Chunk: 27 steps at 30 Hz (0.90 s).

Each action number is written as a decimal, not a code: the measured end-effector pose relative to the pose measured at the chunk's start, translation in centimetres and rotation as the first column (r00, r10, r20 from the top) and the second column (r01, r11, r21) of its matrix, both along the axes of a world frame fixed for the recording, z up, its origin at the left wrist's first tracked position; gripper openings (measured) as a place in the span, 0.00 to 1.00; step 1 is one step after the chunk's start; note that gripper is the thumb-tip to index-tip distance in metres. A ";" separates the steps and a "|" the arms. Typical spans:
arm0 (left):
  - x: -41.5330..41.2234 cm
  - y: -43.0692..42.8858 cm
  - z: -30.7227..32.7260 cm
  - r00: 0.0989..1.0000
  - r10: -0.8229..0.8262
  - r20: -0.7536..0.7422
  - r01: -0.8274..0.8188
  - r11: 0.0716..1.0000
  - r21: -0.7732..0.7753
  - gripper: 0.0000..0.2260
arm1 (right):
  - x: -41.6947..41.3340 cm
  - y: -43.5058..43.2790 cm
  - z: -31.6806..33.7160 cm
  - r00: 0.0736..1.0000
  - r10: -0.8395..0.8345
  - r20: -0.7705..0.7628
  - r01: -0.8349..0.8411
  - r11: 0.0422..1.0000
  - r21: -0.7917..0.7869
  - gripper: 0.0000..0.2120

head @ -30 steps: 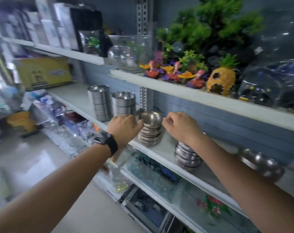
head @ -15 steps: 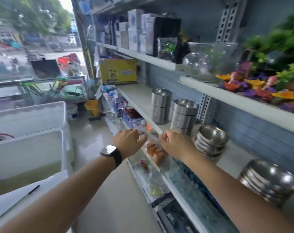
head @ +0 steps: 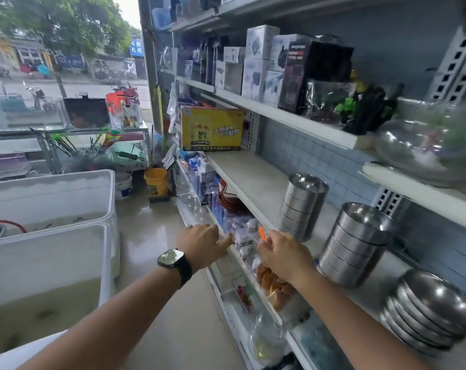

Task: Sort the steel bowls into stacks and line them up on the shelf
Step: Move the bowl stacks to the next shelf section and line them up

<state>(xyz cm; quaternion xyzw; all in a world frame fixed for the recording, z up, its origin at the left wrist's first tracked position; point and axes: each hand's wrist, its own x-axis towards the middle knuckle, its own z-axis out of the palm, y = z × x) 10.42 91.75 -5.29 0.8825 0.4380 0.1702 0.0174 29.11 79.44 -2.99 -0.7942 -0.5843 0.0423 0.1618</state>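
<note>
Three bowl stacks (head: 357,244) on shelf (head: 253,177), mouths up, axes upright, nearest tilted. Left hand (head: 202,244), right hand (head: 282,259): fingers curled, empty.

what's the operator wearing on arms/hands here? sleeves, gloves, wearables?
No sleeves or gloves in view: both arms are bare to the frame edge. The left hand has a smartwatch at its wrist, with a rounded-rectangular glossy dark face and a black band. The right hand and its wrist carry nothing; no rings show on either hand.
</note>
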 end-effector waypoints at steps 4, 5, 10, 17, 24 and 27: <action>1.0 4.7 -0.9 1.000 -0.021 -0.006 0.020 1.000 -0.015 0.32 | 0.2 3.8 -1.5 1.000 -0.016 0.015 0.016 1.000 -0.014 0.14; 1.4 5.8 -1.2 1.000 -0.028 -0.001 0.028 0.999 -0.018 0.31 | 0.4 4.6 -1.9 1.000 -0.022 0.016 0.022 0.999 -0.024 0.14; 4.2 11.1 -2.6 0.998 -0.055 -0.019 0.054 0.997 -0.048 0.33 | 2.6 9.0 -3.7 0.998 -0.058 0.038 0.059 0.997 -0.045 0.19; 10.5 18.4 -3.5 0.990 -0.130 -0.059 0.129 0.991 -0.030 0.27 | 8.1 11.6 -6.5 0.983 -0.173 0.062 0.178 0.980 -0.089 0.22; 18.3 23.2 -4.2 0.943 -0.333 -0.014 0.333 0.943 0.006 0.27 | 10.9 11.3 -7.9 0.940 -0.328 0.092 0.337 0.935 -0.110 0.34; 21.6 25.8 -5.2 0.898 -0.439 -0.036 0.439 0.899 -0.006 0.25 | 11.8 10.8 -8.1 0.906 -0.405 0.124 0.420 0.897 -0.137 0.32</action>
